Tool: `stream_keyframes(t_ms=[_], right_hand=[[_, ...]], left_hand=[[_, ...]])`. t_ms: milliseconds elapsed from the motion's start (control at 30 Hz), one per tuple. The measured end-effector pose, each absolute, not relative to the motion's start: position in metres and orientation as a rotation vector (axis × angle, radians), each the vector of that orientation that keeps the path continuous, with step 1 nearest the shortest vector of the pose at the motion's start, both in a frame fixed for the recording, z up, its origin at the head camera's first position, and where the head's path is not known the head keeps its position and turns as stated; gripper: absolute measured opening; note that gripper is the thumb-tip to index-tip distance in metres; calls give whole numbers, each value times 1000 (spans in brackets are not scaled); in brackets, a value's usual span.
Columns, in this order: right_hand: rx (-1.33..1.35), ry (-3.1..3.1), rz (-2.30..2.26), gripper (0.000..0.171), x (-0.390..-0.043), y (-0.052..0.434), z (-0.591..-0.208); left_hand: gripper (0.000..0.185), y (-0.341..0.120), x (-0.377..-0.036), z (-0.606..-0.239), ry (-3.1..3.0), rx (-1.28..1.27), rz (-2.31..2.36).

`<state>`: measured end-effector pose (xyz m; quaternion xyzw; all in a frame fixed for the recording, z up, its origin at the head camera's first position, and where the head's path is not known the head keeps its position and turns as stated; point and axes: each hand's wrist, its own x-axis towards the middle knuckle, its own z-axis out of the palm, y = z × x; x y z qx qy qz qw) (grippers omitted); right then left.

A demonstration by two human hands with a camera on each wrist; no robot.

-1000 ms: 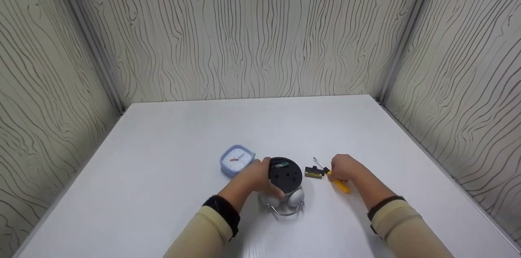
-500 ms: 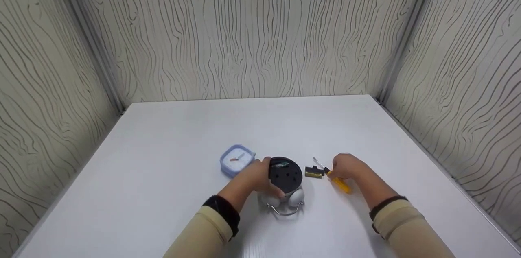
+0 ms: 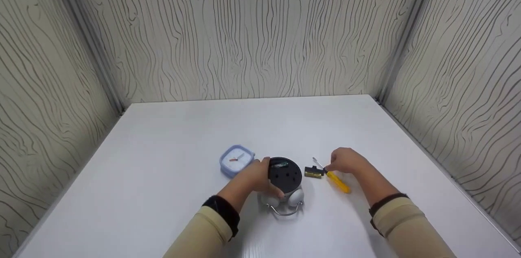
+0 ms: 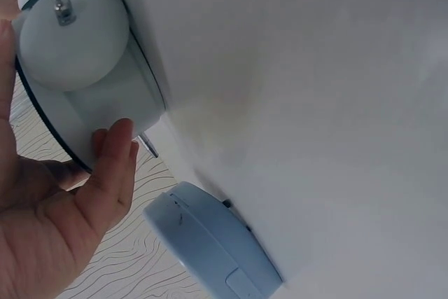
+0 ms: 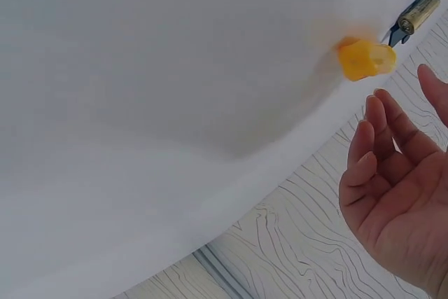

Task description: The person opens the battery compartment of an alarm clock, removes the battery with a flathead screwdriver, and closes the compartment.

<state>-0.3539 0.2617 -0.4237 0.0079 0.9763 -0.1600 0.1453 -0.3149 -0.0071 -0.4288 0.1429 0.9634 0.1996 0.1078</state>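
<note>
A round alarm clock [image 3: 285,175] lies face down on the white table [image 3: 171,136], black back up, white bells [image 3: 296,197] toward me. My left hand [image 3: 257,177] grips its left side, thumb at the far rim; in the left wrist view the fingers [image 4: 110,166] curl round the white clock body [image 4: 84,96]. A yellow-handled screwdriver [image 3: 338,182] lies right of the clock, next to a battery [image 3: 312,174]. My right hand [image 3: 346,161] hovers just above the screwdriver, fingers relaxed and holding nothing; the right wrist view shows that hand [image 5: 399,194] apart from the yellow handle [image 5: 365,59].
A small light-blue square clock [image 3: 237,159] lies just left of my left hand, also seen as the blue clock [image 4: 210,250] in the left wrist view. A small black piece [image 3: 315,168] sits by the battery. Wood-grain walls [image 3: 260,30] enclose the table on three sides.
My right hand has lifted off the screwdriver's handle and drifted slightly away from me, baring more of the yellow handle. The left hand and the clock have not moved.
</note>
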Motion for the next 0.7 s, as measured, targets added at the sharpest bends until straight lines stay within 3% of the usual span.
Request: stream_keyframes(t_ms=[333, 700], right_hand=[[-168, 2898, -528, 17, -355, 228, -407], [-378, 2950, -575, 22, -350, 190, -399]], left_hand=[[114, -8, -315, -429, 2846, 426, 590], [113, -7, -314, -429, 2834, 398, 599]])
